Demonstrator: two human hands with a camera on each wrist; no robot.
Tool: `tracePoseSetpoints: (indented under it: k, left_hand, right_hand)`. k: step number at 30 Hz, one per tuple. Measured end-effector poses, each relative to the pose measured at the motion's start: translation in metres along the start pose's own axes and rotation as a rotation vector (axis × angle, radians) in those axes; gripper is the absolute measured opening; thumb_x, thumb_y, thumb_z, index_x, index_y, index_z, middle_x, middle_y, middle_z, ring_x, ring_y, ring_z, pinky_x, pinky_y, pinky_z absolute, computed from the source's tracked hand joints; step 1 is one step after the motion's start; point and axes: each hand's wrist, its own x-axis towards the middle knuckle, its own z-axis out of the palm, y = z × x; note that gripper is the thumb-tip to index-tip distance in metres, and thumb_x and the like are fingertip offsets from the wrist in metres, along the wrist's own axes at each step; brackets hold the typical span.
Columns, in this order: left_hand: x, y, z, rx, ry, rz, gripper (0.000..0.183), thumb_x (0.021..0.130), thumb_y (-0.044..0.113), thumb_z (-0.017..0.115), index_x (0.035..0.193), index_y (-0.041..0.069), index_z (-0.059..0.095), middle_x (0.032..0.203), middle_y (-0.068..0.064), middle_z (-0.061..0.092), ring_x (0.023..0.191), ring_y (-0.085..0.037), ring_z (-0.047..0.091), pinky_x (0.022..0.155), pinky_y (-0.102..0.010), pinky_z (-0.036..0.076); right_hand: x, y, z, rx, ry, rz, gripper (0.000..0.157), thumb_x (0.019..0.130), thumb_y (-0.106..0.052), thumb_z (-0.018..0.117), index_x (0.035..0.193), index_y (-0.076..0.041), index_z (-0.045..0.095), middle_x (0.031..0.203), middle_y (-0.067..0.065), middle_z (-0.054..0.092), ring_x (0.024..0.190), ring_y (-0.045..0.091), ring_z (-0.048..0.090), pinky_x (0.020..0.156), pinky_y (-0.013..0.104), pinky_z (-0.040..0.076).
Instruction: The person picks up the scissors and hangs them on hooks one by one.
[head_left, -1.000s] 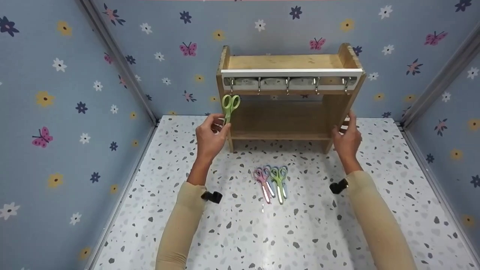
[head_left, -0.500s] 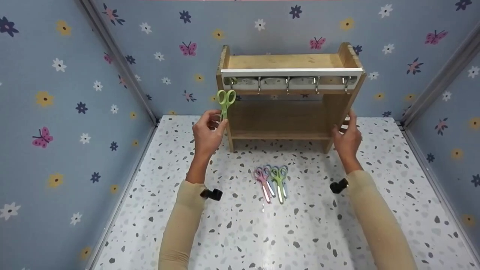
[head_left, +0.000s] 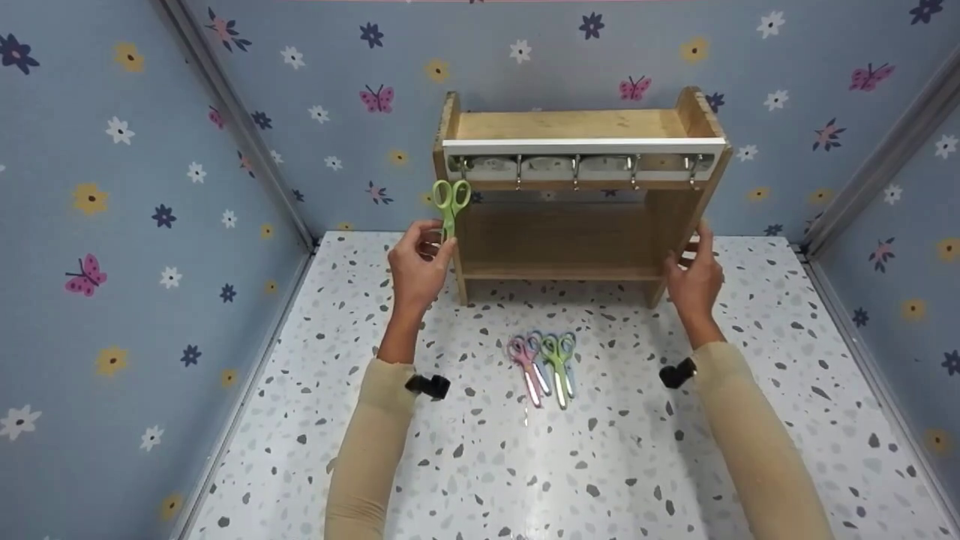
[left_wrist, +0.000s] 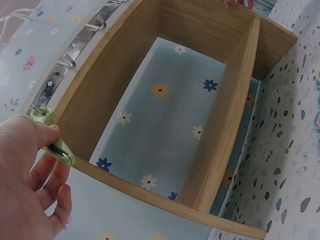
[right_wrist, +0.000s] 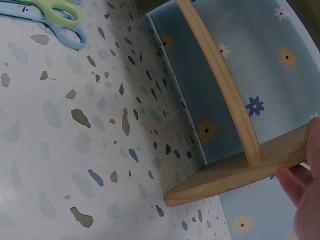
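Observation:
Green-handled scissors (head_left: 449, 215) stand handles up at the left end of the wooden shelf (head_left: 570, 124). My left hand (head_left: 418, 271) pinches them low, between thumb and fingers, and covers most of the blades. Their finger loops are just under the leftmost metal hook (head_left: 463, 166); in the left wrist view a green loop (left_wrist: 42, 116) overlaps that hook's tip. My right hand (head_left: 694, 282) grips the shelf's right side panel (right_wrist: 235, 180), thumb inside and fingers outside.
On the speckled tabletop (head_left: 480, 465) in front of the shelf lie pink scissors (head_left: 527, 364) and green scissors (head_left: 557, 364), with blue scissors (head_left: 544, 382) partly beneath. More hooks line the white rail (head_left: 585, 142). Flower-patterned walls (head_left: 525, 75) enclose the back and sides.
My left hand has shifted slightly left and up with the green scissors, then stayed nearly still. The right hand and the shelf have not moved.

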Motion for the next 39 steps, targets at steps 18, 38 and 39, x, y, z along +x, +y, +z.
tracePoseSetpoints:
  k: [18,38,39]
  left_hand:
    - [0.001,-0.012,0.009,-0.005,-0.026,-0.024,0.029,0.104,0.011,0.080,0.129,-0.001,0.073,0.114,-0.023,0.081,0.098,-0.037,0.080,0.089,-0.036,0.062]
    - [0.007,-0.028,0.023,-0.033,-0.047,-0.043,0.022,0.106,0.009,0.077,0.126,0.000,0.075,0.116,-0.021,0.082,0.104,-0.034,0.079,0.086,-0.024,0.058]
    - [0.008,-0.028,0.023,-0.032,-0.045,-0.044,0.021,0.106,0.009,0.076,0.126,0.000,0.075,0.117,-0.021,0.082,0.104,-0.034,0.079,0.087,-0.024,0.058]
  right_hand:
    - [-0.001,0.000,0.000,0.002,0.020,-0.024,0.070,0.111,-0.013,0.064,0.174,-0.026,0.037,0.143,0.027,0.072,0.127,0.048,0.078,0.110,0.062,0.062]
    - [-0.001,0.002,0.000,0.003,0.026,-0.037,0.068,0.111,-0.013,0.064,0.173,-0.025,0.038,0.143,0.028,0.073,0.125,0.048,0.078,0.109,0.062,0.063]
    - [-0.001,0.002,0.000,0.004,0.025,-0.037,0.068,0.111,-0.013,0.064,0.173,-0.025,0.038,0.144,0.028,0.073,0.126,0.048,0.077,0.109,0.062,0.062]
